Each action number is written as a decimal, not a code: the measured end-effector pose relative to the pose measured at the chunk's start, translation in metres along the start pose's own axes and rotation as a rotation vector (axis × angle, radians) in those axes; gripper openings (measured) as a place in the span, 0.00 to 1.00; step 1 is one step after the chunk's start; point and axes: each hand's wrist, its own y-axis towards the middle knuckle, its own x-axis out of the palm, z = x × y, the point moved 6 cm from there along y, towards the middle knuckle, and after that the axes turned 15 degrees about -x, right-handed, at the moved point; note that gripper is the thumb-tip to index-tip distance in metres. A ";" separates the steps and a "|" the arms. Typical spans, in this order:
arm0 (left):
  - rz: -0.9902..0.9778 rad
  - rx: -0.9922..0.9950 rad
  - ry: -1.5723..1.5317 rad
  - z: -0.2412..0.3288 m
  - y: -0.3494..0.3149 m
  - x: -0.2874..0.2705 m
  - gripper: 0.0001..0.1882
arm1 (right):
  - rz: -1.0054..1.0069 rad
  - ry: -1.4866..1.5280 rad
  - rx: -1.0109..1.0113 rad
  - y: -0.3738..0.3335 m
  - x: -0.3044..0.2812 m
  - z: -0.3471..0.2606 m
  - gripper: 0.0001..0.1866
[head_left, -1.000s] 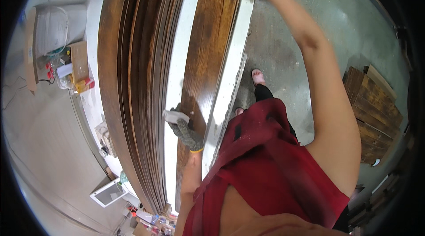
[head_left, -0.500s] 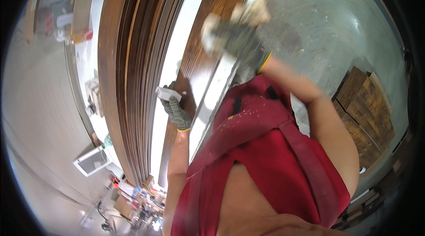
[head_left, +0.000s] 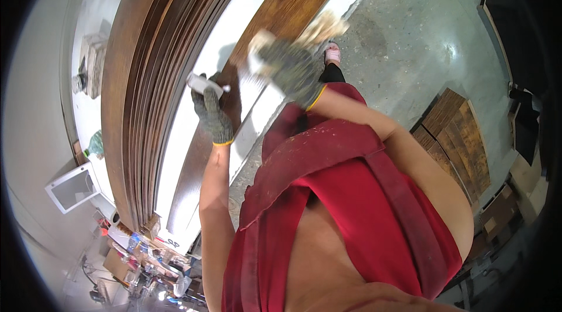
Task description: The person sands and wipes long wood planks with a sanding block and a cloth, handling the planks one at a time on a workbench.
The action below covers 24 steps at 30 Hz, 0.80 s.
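Note:
My left hand (head_left: 213,117), in a grey knit glove with a yellow cuff, is closed around a small white bottle (head_left: 204,85) with a little pale tip. It hovers over the near part of a long brown wood-grain board (head_left: 293,2), which lies on a white work surface (head_left: 235,36). Farther along the same board, my right hand (head_left: 293,74), gloved alike, is closed on a crumpled cream cloth (head_left: 323,28). The cloth bunches out on both sides of the fingers; motion smears its left part. Whether it touches the board is hard to tell.
Left of the board stands a row of several dark brown boards (head_left: 149,77) packed tightly together. Wood-grain panels (head_left: 456,136) lie on the grey floor (head_left: 404,36) at right. Beyond my right hand shows a foot in a pink shoe (head_left: 332,53). Clutter (head_left: 140,265) fills the lower left.
The whole view has shifted, so the boards sit farther left. My right hand with the cloth has come slightly nearer to me, uncovering the pink shoe. My left hand still grips the bottle.

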 end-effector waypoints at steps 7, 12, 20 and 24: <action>-0.297 0.065 -0.223 -0.016 -0.003 -0.056 0.33 | -0.122 0.208 -0.488 -0.047 0.052 -0.108 0.30; -0.098 0.062 -0.087 -0.060 -0.052 -0.173 0.32 | 0.120 0.332 -0.010 0.006 -0.046 0.053 0.26; -0.046 0.043 0.000 -0.083 -0.056 -0.205 0.30 | 0.081 -0.368 -0.213 0.051 -0.030 0.036 0.24; -0.001 -0.012 -0.118 -0.078 -0.056 -0.201 0.32 | -0.133 0.331 -0.274 -0.002 0.073 -0.133 0.23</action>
